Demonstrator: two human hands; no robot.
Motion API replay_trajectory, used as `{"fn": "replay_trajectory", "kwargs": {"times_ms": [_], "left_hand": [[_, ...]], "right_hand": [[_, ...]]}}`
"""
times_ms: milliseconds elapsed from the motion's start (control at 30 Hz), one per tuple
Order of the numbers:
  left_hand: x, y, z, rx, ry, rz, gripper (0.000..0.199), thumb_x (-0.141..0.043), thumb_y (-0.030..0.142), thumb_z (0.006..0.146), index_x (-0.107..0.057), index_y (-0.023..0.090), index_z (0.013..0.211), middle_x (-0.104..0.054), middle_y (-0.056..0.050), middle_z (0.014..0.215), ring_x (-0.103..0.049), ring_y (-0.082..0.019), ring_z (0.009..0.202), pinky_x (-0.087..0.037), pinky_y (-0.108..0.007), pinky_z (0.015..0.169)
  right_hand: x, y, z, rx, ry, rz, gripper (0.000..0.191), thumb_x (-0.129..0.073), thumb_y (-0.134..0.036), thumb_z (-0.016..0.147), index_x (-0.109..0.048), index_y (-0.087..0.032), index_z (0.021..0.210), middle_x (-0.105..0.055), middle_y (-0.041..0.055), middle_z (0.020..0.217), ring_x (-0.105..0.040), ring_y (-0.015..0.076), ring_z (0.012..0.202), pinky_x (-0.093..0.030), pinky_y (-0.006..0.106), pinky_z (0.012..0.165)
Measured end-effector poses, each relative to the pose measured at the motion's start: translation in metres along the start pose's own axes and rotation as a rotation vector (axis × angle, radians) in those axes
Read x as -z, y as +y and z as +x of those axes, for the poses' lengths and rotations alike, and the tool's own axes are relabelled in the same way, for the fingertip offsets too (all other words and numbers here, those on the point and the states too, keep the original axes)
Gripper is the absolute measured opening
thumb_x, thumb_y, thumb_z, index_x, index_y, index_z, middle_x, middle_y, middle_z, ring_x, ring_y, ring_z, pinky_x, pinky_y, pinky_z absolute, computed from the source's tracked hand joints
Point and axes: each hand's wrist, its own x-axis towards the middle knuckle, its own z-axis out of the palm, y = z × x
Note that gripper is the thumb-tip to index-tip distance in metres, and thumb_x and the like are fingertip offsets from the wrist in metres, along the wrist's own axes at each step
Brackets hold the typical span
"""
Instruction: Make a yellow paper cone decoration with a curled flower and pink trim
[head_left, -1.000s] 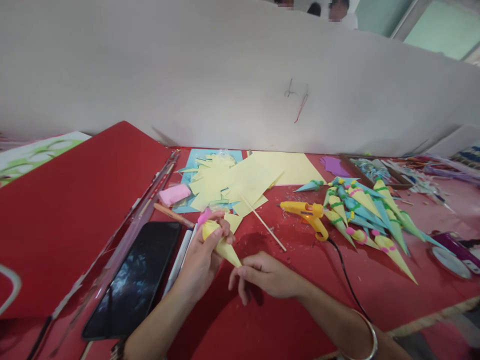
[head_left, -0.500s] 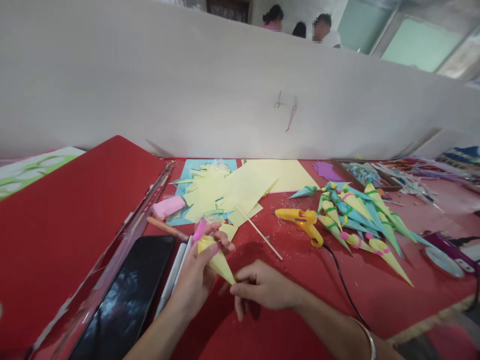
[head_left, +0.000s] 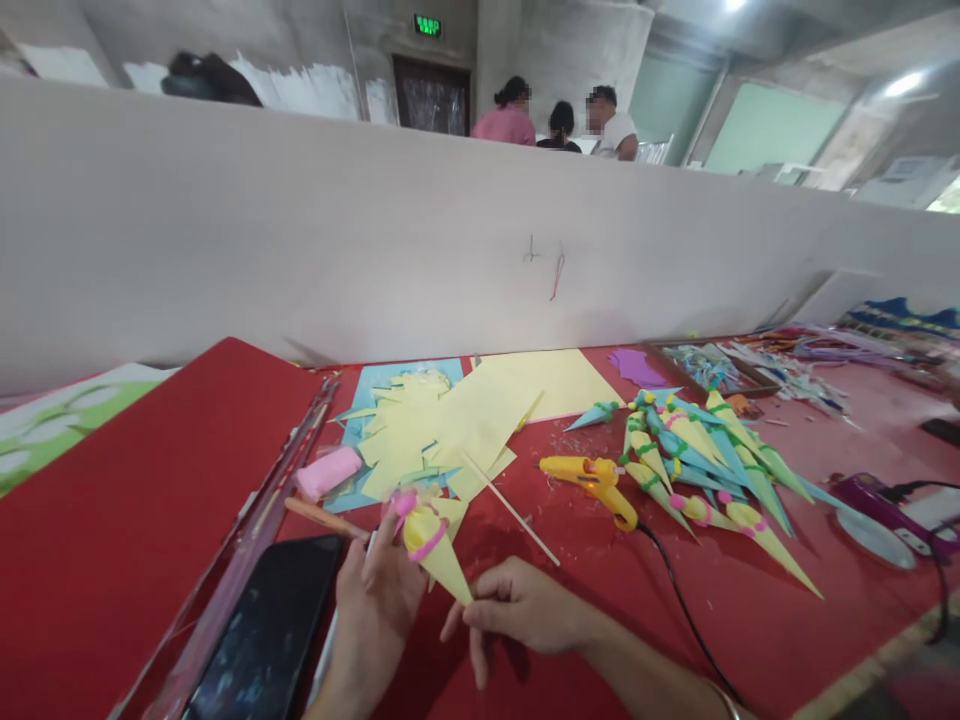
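A yellow paper cone (head_left: 448, 572) with a pink band round its wide end and a pink ball at its top hangs between my hands, tip down toward me. My right hand (head_left: 529, 605) pinches the cone's tip between thumb and finger. At the wide end my left hand (head_left: 382, 590) has its fingers up against the pink ball, and part of the hand is hidden behind the cone. Several similar yellow and blue cones (head_left: 694, 440) lie heaped to the right. A yellow glue gun (head_left: 596, 480) lies between that heap and my hands.
Loose yellow sheets (head_left: 484, 400) and a pink lump (head_left: 328, 472) lie beyond my hands. A thin stick (head_left: 511, 508) points toward me. Left are a black phone (head_left: 262, 630) and a red board (head_left: 165, 480). A white partition (head_left: 375, 240) stands behind, with people beyond it.
The view has tilted up, showing more of the room. My left thumb has come off the cone's front, so the pink band shows fully. My right hand still pinches the tip.
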Motion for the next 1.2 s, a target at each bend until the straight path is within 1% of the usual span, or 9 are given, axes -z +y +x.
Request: {"fn": "replay_trajectory", "kwargs": {"times_ms": [233,333,467,700,833,933,1033,1133,1200], "left_hand": [[0.010,-0.017,0.004,-0.183,0.042,0.261,0.048,-0.057,0.049,0.066,-0.059,0.021,0.106,-0.063,-0.004,0.108,-0.046,-0.027,0.114,-0.037,-0.037,0.097],[0.016,-0.023,0.003,-0.173,0.056,0.330,0.054,-0.059,0.056,0.062,-0.060,0.021,0.104,-0.062,-0.004,0.110,-0.042,-0.027,0.118,-0.028,-0.038,0.103],[0.024,-0.024,0.003,-0.184,0.012,0.392,0.057,-0.061,0.063,0.054,-0.066,0.019,0.089,-0.065,-0.005,0.104,-0.041,-0.029,0.118,-0.021,-0.037,0.106],[0.026,-0.026,0.003,-0.129,0.037,0.390,0.064,-0.059,0.071,0.047,-0.067,0.019,0.084,-0.066,-0.007,0.102,-0.042,-0.032,0.117,-0.020,-0.040,0.107],[0.037,-0.030,0.004,-0.116,-0.017,0.330,0.055,-0.061,0.067,0.048,-0.067,0.021,0.078,-0.068,-0.006,0.097,-0.045,-0.031,0.114,-0.023,-0.040,0.105],[0.046,-0.028,0.001,-0.120,-0.043,0.264,0.048,-0.064,0.062,0.046,-0.068,0.024,0.075,-0.068,-0.005,0.096,-0.045,-0.030,0.113,-0.030,-0.038,0.102],[0.039,-0.021,-0.004,-0.207,-0.084,0.269,0.049,-0.064,0.060,0.050,-0.068,0.023,0.083,-0.067,-0.005,0.096,-0.049,-0.029,0.107,-0.038,-0.034,0.095],[0.023,-0.015,-0.007,-0.261,-0.221,0.364,0.049,-0.058,0.063,0.056,-0.067,0.021,0.081,-0.065,-0.005,0.071,-0.058,-0.025,0.079,-0.047,-0.033,0.073],[0.015,-0.013,-0.008,-0.299,-0.257,0.424,0.041,-0.057,0.060,0.060,-0.066,0.022,0.076,-0.059,-0.002,0.055,-0.055,-0.020,0.058,-0.046,-0.031,0.059]], "right_hand": [[0.000,0.003,0.003,0.001,0.013,-0.022,0.049,-0.050,-0.053,0.074,-0.064,-0.007,0.088,-0.054,-0.0023,0.049,-0.041,0.0032,0.036,-0.038,0.016,0.043],[0.000,0.005,0.003,-0.004,0.025,-0.050,0.051,-0.050,-0.055,0.073,-0.065,-0.007,0.083,-0.053,-0.0026,0.046,-0.043,0.0041,0.038,-0.039,0.017,0.047],[0.000,0.004,0.002,-0.017,0.001,-0.090,0.052,-0.048,-0.055,0.074,-0.066,-0.007,0.081,-0.049,-0.0042,0.039,-0.042,0.0050,0.036,-0.035,0.016,0.044],[0.001,0.002,0.002,0.028,-0.083,-0.003,0.052,-0.049,-0.054,0.075,-0.066,-0.007,0.090,-0.053,-0.0028,0.041,-0.044,0.0052,0.037,-0.034,0.017,0.047],[0.000,-0.001,-0.001,0.044,-0.111,0.016,0.051,-0.051,-0.053,0.074,-0.066,-0.006,0.089,-0.055,-0.0014,0.044,-0.048,0.0067,0.041,-0.038,0.019,0.052],[0.000,-0.005,-0.006,0.045,-0.093,0.015,0.048,-0.054,-0.050,0.074,-0.066,-0.006,0.088,-0.056,-0.0010,0.048,-0.051,0.0077,0.045,-0.041,0.021,0.056],[-0.001,-0.014,-0.014,0.079,-0.056,0.012,0.045,-0.053,-0.049,0.075,-0.066,-0.008,0.088,-0.057,-0.0009,0.051,-0.053,0.0083,0.047,-0.041,0.022,0.059],[-0.003,-0.024,-0.025,0.144,-0.046,-0.012,0.048,-0.049,-0.052,0.077,-0.067,-0.008,0.087,-0.056,-0.0005,0.050,-0.054,0.0087,0.047,-0.041,0.022,0.059],[-0.005,-0.030,-0.035,0.159,-0.029,-0.038,0.050,-0.048,-0.054,0.076,-0.067,-0.009,0.084,-0.056,-0.0003,0.049,-0.053,0.0087,0.046,-0.041,0.022,0.059]]}}
